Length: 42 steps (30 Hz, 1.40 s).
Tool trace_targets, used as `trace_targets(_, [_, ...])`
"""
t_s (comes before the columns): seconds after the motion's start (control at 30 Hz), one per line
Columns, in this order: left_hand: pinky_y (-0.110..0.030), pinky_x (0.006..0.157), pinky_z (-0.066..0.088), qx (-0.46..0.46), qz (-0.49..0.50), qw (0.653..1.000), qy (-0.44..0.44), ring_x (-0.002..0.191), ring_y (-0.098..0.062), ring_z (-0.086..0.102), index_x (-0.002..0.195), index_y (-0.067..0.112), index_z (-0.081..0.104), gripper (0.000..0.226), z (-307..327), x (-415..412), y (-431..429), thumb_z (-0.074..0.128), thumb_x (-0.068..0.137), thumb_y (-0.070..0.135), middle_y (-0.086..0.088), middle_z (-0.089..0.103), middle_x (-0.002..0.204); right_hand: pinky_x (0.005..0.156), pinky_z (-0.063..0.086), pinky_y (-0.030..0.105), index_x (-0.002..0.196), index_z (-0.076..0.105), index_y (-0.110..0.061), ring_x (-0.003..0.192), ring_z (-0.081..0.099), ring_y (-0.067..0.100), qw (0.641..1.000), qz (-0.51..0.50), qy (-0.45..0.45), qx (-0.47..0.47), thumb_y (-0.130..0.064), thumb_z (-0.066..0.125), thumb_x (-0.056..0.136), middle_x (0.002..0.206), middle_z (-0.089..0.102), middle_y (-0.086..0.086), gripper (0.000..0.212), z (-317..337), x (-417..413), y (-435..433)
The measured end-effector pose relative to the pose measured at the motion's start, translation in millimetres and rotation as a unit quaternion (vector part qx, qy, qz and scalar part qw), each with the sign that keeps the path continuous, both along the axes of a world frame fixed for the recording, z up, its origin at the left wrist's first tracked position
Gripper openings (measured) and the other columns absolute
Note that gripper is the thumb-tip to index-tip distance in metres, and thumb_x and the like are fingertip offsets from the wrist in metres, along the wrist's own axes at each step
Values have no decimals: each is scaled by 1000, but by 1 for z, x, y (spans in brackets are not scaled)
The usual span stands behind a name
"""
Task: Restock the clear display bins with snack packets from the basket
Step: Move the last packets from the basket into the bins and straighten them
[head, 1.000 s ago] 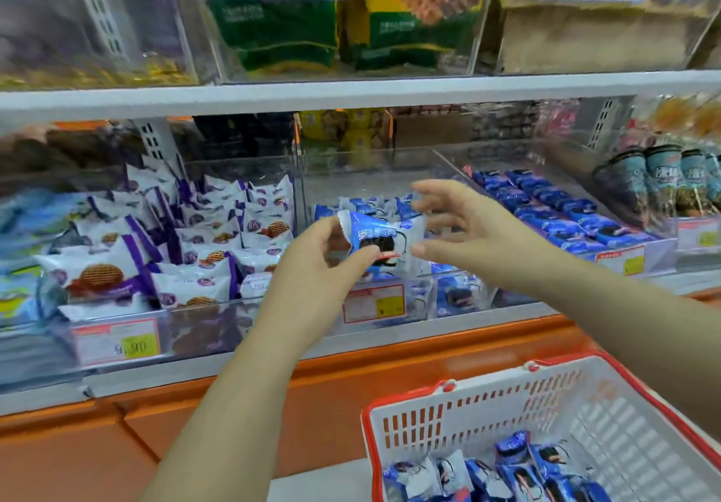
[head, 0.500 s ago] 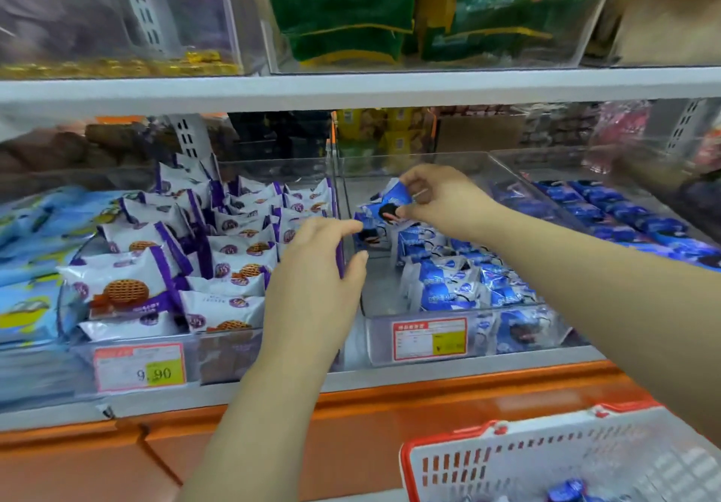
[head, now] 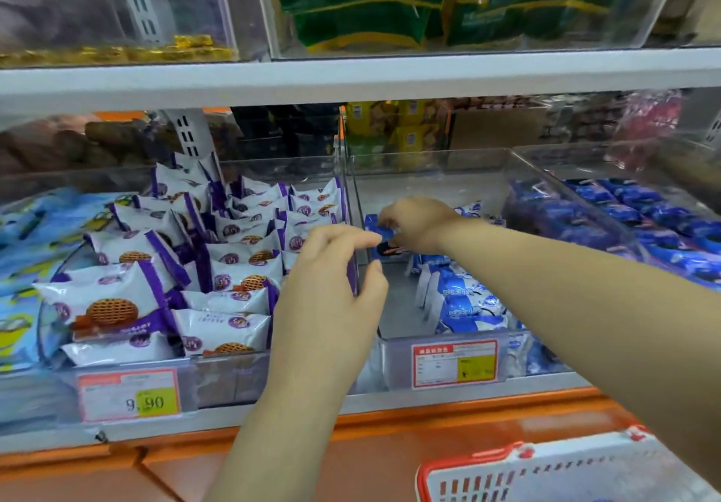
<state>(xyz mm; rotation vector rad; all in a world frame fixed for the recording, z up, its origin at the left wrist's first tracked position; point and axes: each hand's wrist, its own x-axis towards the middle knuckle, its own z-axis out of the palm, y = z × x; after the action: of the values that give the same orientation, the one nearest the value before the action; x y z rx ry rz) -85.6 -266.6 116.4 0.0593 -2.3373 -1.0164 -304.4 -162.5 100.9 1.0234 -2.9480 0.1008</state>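
Now one blue packet (head: 372, 226) pinched in right hand (head: 420, 224), left hand (head: 331, 290) loose

The snack packets (head: 464, 302) are glossy film, the bin (head: 429, 173) clear plastic.

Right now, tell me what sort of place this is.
Most likely a snack aisle in a shop or small supermarket. Clear display bins hold wrapped snack packets, printed price labels sit on the bin fronts, and a red-and-white shopping basket stands below.
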Motion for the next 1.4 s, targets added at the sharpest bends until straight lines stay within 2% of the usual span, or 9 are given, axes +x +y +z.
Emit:
trace_targets(0.13, [0,82,35,9,0,1000,3,104,6,50,112,32,67,24,0,0,1,59,90,22,21,53,114,82,49,38,125,64,-26,109,57,31,994,4,91,63,-24,60,93,119,60,8,33,-9,2,-11])
trace_targets(0.33, [4,81,31,6,0,1000,9,104,9,48,111,32,67,24,-1,0,0,59,89,23,21,52,114,64,43,35,107,56,-11,89,59,34,995,-23,92,29,-7,59,89,101,61,14,18,-13,1,-14])
trace_targets(0.57, [-2,80,34,-1,-5,1000,2,105,8,47,113,34,65,24,-1,0,0,58,92,24,22,51,115,73,43,34,122,65,-23,104,58,32,996,-6,54,71,-14,52,96,118,61,10,31,-7,5,-1])
trace_targets(0.77, [-32,99,43,-65,13,998,25,115,-9,50,112,28,67,23,0,6,4,56,93,20,14,50,120,100,44,42,135,55,-28,123,52,27,998,10,52,-38,-32,52,96,135,59,2,39,32,72,44])
trace_targets(0.83, [-45,96,46,-99,-1,993,70,113,-16,54,110,22,68,24,3,14,12,54,91,18,8,54,119,96,47,39,125,64,-27,115,59,21,993,26,57,-96,-27,55,94,124,66,-3,32,40,111,70])
trace_targets(0.97, [-42,83,51,-149,-118,975,114,98,-17,61,106,16,68,23,5,38,46,51,91,15,2,61,108,81,52,32,101,73,-19,87,66,13,965,56,70,-245,-20,61,88,94,73,-7,18,33,204,133])
trace_targets(1.17, [-42,83,51,-299,-307,894,-129,102,-16,59,116,29,62,24,-53,64,107,52,95,33,7,62,111,75,54,33,100,72,-25,80,64,3,976,-11,-68,-206,-32,55,89,90,71,-14,21,-65,282,217])
trace_targets(1.27, [-42,91,51,-385,-320,808,-310,114,-19,55,131,32,55,36,-86,74,119,55,96,39,4,56,132,80,54,35,111,69,-28,85,64,5,978,-62,-170,-105,-29,56,95,100,71,-12,21,-131,294,239])
trace_targets(1.4, [-39,94,51,-431,-319,742,-402,120,-23,54,137,28,52,42,-113,75,120,56,96,35,0,51,141,84,53,41,127,59,-26,93,64,18,950,-90,-299,-9,-31,52,100,119,64,-4,29,-208,295,247])
